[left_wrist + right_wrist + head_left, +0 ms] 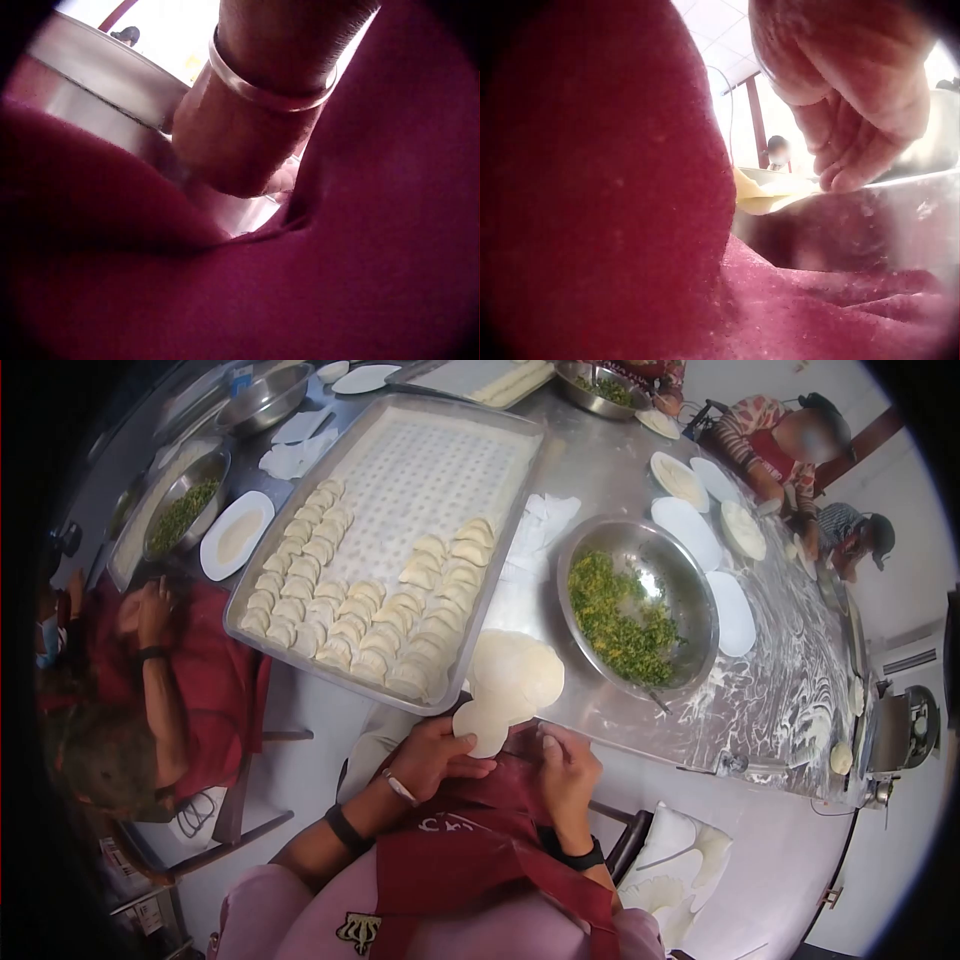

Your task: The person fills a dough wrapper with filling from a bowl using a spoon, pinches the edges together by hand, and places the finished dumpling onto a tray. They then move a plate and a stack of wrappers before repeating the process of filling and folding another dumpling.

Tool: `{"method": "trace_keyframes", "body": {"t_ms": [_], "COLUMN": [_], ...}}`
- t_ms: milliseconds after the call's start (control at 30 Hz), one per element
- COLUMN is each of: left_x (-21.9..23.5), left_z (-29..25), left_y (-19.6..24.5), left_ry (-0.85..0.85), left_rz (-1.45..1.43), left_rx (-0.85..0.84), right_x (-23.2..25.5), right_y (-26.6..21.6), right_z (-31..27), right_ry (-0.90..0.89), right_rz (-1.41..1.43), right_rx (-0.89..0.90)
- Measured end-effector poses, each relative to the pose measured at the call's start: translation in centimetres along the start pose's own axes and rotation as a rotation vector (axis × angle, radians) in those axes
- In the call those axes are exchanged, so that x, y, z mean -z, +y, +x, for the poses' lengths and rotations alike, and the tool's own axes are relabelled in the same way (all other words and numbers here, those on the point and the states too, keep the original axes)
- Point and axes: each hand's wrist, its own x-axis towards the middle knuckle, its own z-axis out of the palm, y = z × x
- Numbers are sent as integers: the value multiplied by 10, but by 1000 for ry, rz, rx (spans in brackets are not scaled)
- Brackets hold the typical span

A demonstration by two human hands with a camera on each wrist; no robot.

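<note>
In the head view my left hand holds a round, pale dumpling wrapper, the thumb on top and the fingers underneath. Just beyond it, more wrappers lie overlapping at the table edge. My right hand hovers right of the wrapper, its fingers loosely curled with nothing visible in them. In the right wrist view the right hand's fingers hang bent near the pale dough. The left wrist view shows a bracelet on the left wrist; the left fingers are mostly hidden.
A large metal tray holds rows of folded dumplings. Right of it stands a steel bowl of chopped green and yellow filling. White plates line its far side. Flour covers the steel table. Other people sit around it.
</note>
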Motion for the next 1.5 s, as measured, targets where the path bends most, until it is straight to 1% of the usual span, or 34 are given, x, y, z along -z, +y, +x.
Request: {"method": "trace_keyframes", "body": {"t_ms": [33, 133, 233, 333, 433, 533, 633, 733, 833, 933, 967, 1067, 1167, 1267, 1367, 1433, 1500], "left_x": [1, 6, 13, 24, 25, 20, 13, 8, 3, 4, 4, 1, -6, -15, -24, -28, -35], "left_z": [-4, -14, -20, -23, -26, -29, -33, -36, -36, -34, -34, -32, -30, -29, -28, -26, -21], "left_y": [0, 1, -3, -8, -5, 0, 0, 8, 9, 9, 8, 10, 15, 21, 28, 30, 34], "left_ry": [-2, -3, -45, -111, -133, -104, -78, -89, -103, -102, -109, -125, -128, -110, -119, -126, -173], "left_rz": [9, 61, 194, 336, 317, 303, 351, 524, 440, 433, 376, 243, 219, 247, 270, 294, 207], "left_rx": [-6, 52, -2, -134, -134, -98, -108, -126, -156, -165, -157, -128, -110, -119, -111, -135, -108], "right_x": [1, -10, -27, -27, -31, -34, -32, -19, -7, 3, 10, 20, 21, 17, 28, 51, 78], "right_y": [2, 21, 23, 6, -2, -9, -11, -14, -1, 16, 19, 29, 37, 37, 51, 48, 38], "right_z": [-3, 1, 9, 24, 32, 37, 45, 59, 73, 80, 81, 86, 89, 85, 74, 60, 44], "right_ry": [-38, -229, -281, -332, -314, -244, -227, -274, -260, -184, -165, -85, 5, 124, 153, 144, 145], "right_rz": [89, 491, 815, 929, 922, 815, 577, 273, 189, -26, -123, -283, -393, -347, -175, -153, -155], "right_rx": [-159, -485, -589, -738, -847, -827, -680, -542, -402, -252, -256, -201, -112, 7, 82, -51, -209]}}
